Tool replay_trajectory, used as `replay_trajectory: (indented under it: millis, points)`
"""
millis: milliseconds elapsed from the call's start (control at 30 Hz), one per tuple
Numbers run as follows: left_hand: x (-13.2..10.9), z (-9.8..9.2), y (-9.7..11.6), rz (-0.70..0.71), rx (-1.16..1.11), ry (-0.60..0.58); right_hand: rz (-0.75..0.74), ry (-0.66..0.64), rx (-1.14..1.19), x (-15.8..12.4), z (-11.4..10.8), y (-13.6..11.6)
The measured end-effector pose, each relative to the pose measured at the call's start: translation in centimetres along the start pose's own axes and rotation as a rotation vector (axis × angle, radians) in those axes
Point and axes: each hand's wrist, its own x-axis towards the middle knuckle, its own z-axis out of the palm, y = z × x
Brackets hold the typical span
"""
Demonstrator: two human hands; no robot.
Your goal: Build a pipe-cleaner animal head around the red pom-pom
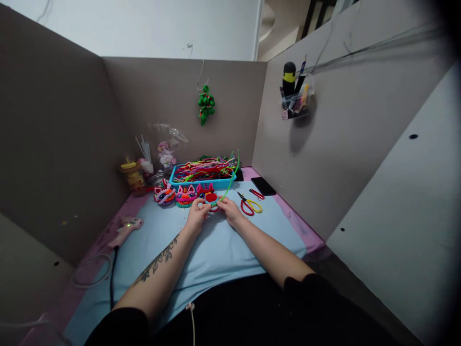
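Between my two hands, just above the blue cloth, is a small craft piece with a red round middle (211, 197). My left hand (196, 212) pinches its left side with closed fingers. At its right side, my right hand (229, 209) is closed on a bright green pipe cleaner (229, 182), which curves up past the blue tray. Fingers partly cover the lower edge of the piece. Behind my hands stand finished-looking animal heads of coloured pipe cleaners: a pink-and-orange one (186, 196), a striped one (164, 194) and a red one (204, 190).
A blue tray (219, 183) heaped with coloured pipe cleaners stands at the back. Scissors (251, 205), a red cutter-like tool (257, 194) and a black phone (263, 186) lie to the right. A pink glue gun (125, 231) with its cord lies left. Grey panels enclose the table.
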Motion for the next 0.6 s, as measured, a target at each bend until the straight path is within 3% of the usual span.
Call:
replay_trajectory:
  millis: [600]
  points:
    - [0.11,-0.40,-0.03,0.047,0.060,0.030,-0.043,0.003,-0.045,-0.40,0.03,-0.40]
